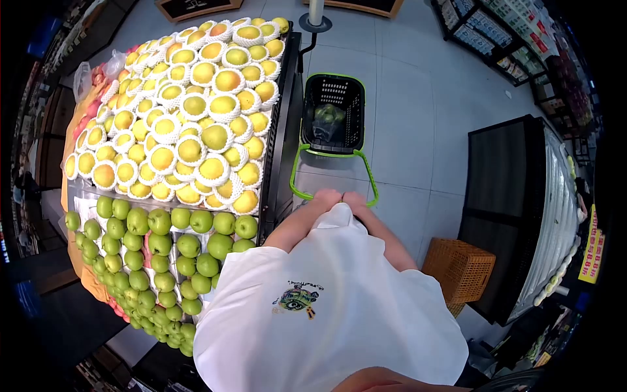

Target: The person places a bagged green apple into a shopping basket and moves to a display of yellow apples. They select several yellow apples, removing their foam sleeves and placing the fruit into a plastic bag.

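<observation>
My left hand and my right hand are side by side in front of my shirt hem. Both look closed at the near bar of a basket's green handle, which runs in behind them from either side. My fingertips are hidden. The handle rises toward me from a black shopping basket with a green rim, standing on the floor. Inside the basket lies a clear plastic bag of green fruit.
On the left, a stand holds yellow fruit in white foam nets and green apples. A wicker basket and a dark display unit are at right. A post stands beyond, with shelves at upper right.
</observation>
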{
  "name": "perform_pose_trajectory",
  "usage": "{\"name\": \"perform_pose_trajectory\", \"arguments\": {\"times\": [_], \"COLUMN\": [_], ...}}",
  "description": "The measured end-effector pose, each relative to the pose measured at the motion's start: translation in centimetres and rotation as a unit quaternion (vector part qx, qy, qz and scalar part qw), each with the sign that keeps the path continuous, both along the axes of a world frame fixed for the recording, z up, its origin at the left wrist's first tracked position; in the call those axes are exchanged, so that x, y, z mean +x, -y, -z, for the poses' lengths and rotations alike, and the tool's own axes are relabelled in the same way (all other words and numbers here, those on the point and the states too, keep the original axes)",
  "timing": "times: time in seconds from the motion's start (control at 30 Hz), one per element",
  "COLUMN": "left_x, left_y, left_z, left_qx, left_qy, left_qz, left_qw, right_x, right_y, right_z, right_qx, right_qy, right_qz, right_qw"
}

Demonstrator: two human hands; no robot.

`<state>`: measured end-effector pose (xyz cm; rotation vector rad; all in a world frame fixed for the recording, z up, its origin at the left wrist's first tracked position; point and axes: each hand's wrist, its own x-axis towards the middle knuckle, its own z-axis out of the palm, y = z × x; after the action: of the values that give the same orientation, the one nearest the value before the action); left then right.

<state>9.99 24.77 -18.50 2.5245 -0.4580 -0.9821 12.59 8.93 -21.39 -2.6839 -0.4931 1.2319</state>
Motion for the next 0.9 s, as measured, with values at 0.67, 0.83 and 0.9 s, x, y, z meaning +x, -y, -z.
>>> {"name": "perform_pose_trajectory", "arguments": {"times": [0.67, 0.83, 0.9], "left_x": [17.1, 20.6, 21.3], "left_y": [-2.7, -2.5, -1.9], "left_z": [0.2, -0.5, 0.6], "left_qx": [0.004, 0.031, 0.047], "left_qy": [0.014, 0.061, 0.083], "left_qz": [-0.066, -0.11, -0.142], "left_qw": [0.998, 0.992, 0.985], "right_x": [20.2, 25.0, 26.4], "right_y": [-2.4, -2.6, -2.8], "right_z": [0.5, 0.3, -1.9], "right_qx": [0.027, 0.067, 0.061], "right_qy": [-0.049, -0.064, -0.065], "right_qz": [-0.113, -0.082, -0.098], "right_qw": [0.992, 0.992, 0.991]}}
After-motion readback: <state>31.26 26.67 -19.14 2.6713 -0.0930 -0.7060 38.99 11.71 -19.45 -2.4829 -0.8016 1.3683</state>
